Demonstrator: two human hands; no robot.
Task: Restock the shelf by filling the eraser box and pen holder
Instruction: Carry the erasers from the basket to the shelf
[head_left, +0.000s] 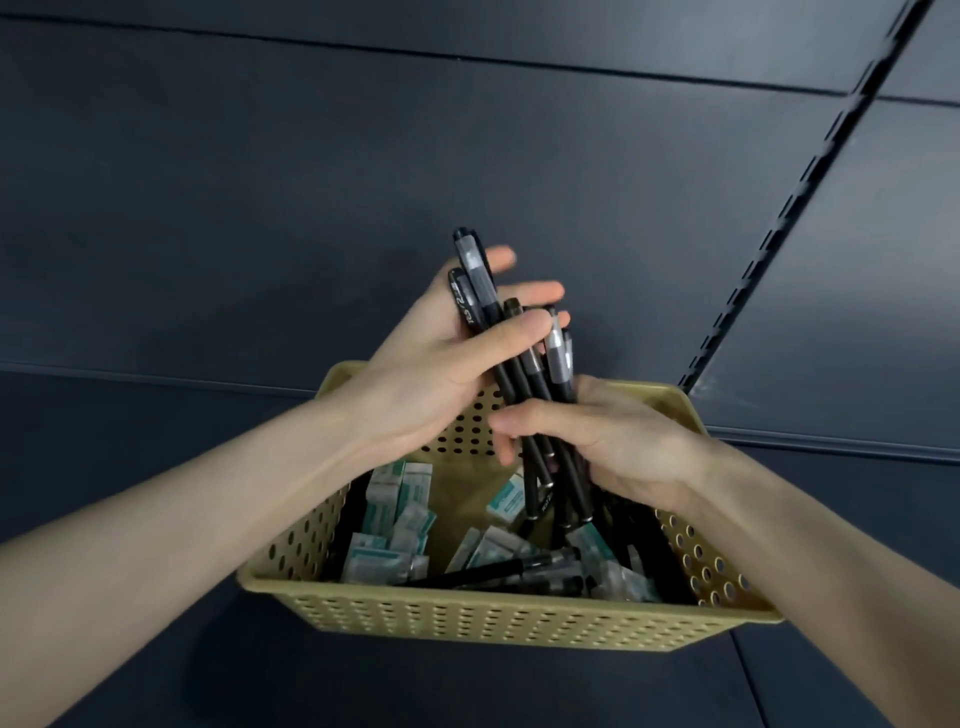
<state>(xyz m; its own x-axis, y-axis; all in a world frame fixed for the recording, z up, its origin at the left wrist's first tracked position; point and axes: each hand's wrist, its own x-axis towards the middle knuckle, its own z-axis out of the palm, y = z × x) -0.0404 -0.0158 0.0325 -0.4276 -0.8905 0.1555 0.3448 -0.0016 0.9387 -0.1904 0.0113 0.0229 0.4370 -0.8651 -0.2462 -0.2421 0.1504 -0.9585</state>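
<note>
A bundle of several black pens (524, 358) stands nearly upright above a tan perforated basket (467, 618). My left hand (441, 369) wraps the upper part of the bundle, thumb across the front. My right hand (608, 441) grips the lower part from the right. Inside the basket lie several white-and-teal erasers (392, 519) on the left and in the middle, and more black pens (498, 569) across the bottom. No eraser box or pen holder is in view.
The basket rests on a dark blue-grey shelf surface (156, 649). Dark back panels rise behind it, with a slotted upright rail (789, 208) running diagonally at the upper right.
</note>
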